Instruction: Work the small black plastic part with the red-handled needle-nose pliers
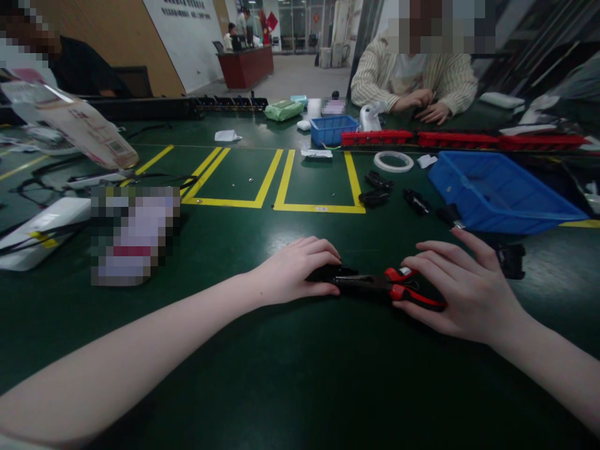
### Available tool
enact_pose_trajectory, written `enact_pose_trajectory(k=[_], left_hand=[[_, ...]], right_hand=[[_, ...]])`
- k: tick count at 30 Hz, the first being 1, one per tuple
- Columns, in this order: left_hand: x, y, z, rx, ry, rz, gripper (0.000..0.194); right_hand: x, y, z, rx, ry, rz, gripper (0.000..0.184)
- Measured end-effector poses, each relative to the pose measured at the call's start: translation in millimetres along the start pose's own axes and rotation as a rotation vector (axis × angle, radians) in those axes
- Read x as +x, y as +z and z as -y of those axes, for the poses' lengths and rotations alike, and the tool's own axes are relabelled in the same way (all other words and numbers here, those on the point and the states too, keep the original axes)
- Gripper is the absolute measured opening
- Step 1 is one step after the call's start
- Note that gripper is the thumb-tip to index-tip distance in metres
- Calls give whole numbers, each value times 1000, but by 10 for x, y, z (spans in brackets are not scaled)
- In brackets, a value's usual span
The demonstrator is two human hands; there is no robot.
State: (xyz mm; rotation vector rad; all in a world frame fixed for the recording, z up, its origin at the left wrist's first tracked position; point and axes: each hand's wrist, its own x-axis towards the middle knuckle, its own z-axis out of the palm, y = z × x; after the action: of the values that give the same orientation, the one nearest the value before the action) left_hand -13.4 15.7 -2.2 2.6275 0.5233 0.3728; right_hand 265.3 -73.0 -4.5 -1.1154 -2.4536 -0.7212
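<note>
My left hand (300, 272) is closed around a small black part (323, 273), most of it hidden by the fingers. In my right hand (464, 284) are pliers with red and black handles (417, 297); the thumb and fingers grip the handles, and the index finger sticks out. The dark jaws point left and meet the black part at my left fingertips. Whether the jaws are closed on it I cannot tell. Several similar black parts (416, 202) lie beyond my right hand, and one more (510, 260) lies beside it.
A large blue bin (497, 194) stands at the right, with a roll of tape (394, 162) left of it. Red strips (459, 140) and a small blue bin (334, 130) lie farther back. At left are a pixelated object (140, 240) and a bottle (89, 128). A co-worker sits opposite.
</note>
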Motion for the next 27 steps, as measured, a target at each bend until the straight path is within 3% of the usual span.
enact_pose_trajectory(k=[27], left_hand=[[-2,6,4,18,13,-12,33]], right_hand=[[18,25,48,1,43,12,34]])
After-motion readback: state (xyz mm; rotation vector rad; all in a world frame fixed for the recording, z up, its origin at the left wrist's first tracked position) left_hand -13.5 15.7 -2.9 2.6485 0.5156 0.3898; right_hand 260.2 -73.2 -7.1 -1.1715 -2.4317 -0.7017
